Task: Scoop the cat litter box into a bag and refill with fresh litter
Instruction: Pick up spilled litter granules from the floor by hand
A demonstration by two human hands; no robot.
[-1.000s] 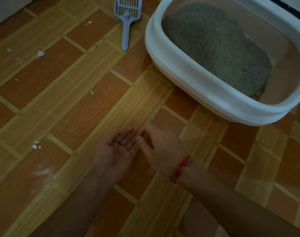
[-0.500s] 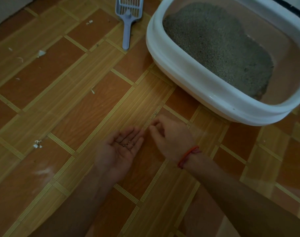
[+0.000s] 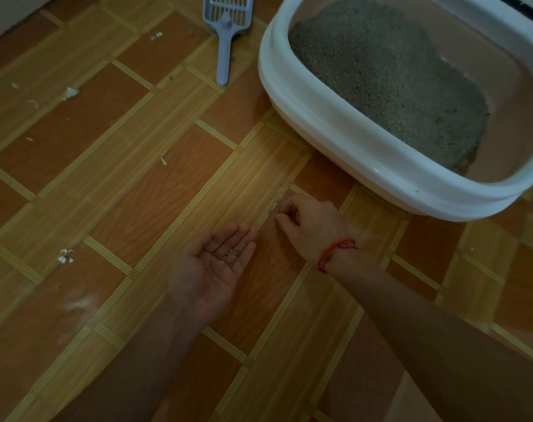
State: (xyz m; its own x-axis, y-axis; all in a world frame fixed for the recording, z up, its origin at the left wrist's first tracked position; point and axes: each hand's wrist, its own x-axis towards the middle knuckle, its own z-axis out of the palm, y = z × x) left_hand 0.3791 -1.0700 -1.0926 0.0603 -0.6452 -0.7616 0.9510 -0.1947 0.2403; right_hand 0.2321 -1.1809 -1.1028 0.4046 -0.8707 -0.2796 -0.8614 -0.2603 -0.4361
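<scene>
Both of the person's forearms were bare from the lower edge of the view up to the wrists. At the wrist of the right hand (image 3: pixel 311 226) sat a thin red cord bracelet (image 3: pixel 335 252), wound in more than one strand. The left hand (image 3: pixel 212 266) and its wrist were bare.

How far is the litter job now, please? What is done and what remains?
Done: unclear; litter sits heaped to one side of the box. In hand: left hand cups stray grains; right hand reaches to the floor for more. Left: any scooping and refilling; the scoop lies idle.
</scene>
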